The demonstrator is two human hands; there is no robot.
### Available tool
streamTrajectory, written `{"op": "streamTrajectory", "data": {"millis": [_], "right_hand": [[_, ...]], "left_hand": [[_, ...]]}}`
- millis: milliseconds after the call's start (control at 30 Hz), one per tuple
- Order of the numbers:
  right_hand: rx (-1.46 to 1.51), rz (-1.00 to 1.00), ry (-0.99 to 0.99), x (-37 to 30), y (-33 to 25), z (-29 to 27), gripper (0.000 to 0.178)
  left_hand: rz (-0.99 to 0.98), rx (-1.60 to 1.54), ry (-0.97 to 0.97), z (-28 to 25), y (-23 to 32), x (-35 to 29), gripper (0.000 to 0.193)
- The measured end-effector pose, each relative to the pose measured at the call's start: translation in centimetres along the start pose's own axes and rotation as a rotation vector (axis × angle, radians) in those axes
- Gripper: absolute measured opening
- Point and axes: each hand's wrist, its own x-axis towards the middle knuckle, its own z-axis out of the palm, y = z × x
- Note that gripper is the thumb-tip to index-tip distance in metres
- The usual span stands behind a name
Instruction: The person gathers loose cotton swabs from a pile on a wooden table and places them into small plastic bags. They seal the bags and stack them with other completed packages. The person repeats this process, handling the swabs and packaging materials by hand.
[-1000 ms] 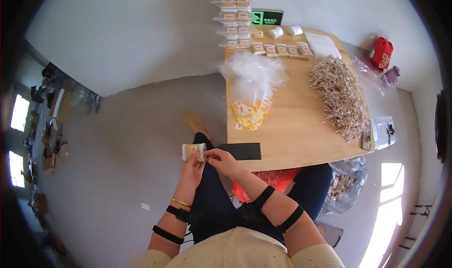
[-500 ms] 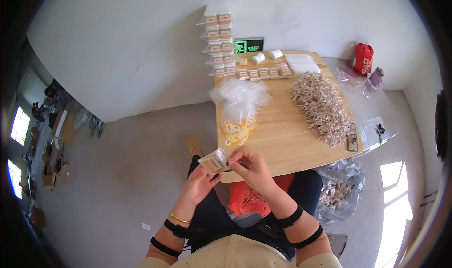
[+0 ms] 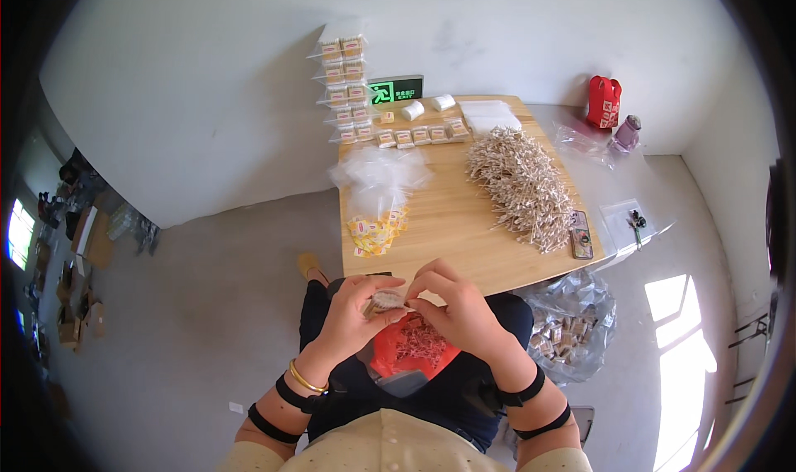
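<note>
Over my lap, my left hand [image 3: 350,313] is closed round a small clear packet of cotton swabs [image 3: 385,302], its swab ends facing up. My right hand [image 3: 454,308] pinches at the packet's right end; exactly what lies between those fingertips is too small to make out. Below the hands, a red plastic bag [image 3: 390,357] with thin reddish pieces inside sits between my legs. On the table ahead are yellow-and-white paper labels [image 3: 377,233], a heap of clear plastic bags [image 3: 381,177] and a large pile of loose cotton swabs [image 3: 524,186].
Filled packets [image 3: 421,136] line the wooden table's [image 3: 452,215] far side, beside a tall stack of packets [image 3: 344,90] and two white rolls [image 3: 413,110]. A phone [image 3: 581,236] lies at the right edge. A large clear bag of packets [image 3: 572,331] stands on the floor.
Both hands have come lower and nearer to my body. The packet has tipped from label-side up to swab ends up. The view has shifted to the right.
</note>
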Motion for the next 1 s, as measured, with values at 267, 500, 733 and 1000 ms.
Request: {"op": "streamTrajectory", "data": {"millis": [267,500,733,1000], "right_hand": [[0.207,-0.013,0.031,-1.4,-0.3,-0.1,0.025],[0.353,0.110,0.093,-1.1,3.2,1.3,0.019],[0.587,0.307,0.070,0.2,6.2,3.5,0.015],[0.543,0.394,0.034,1.3,8.8,4.7,0.014]], "left_hand": [[0.250,0.032,0.125,1.0,1.1,0.6,0.068],[-0.141,-0.391,-0.024,0.7,0.9,0.2,0.062],[-0.201,-0.513,0.000,1.1,-3.1,0.2,0.031],[-0.237,-0.568,0.005,1.7,-5.9,0.3,0.024]]}}
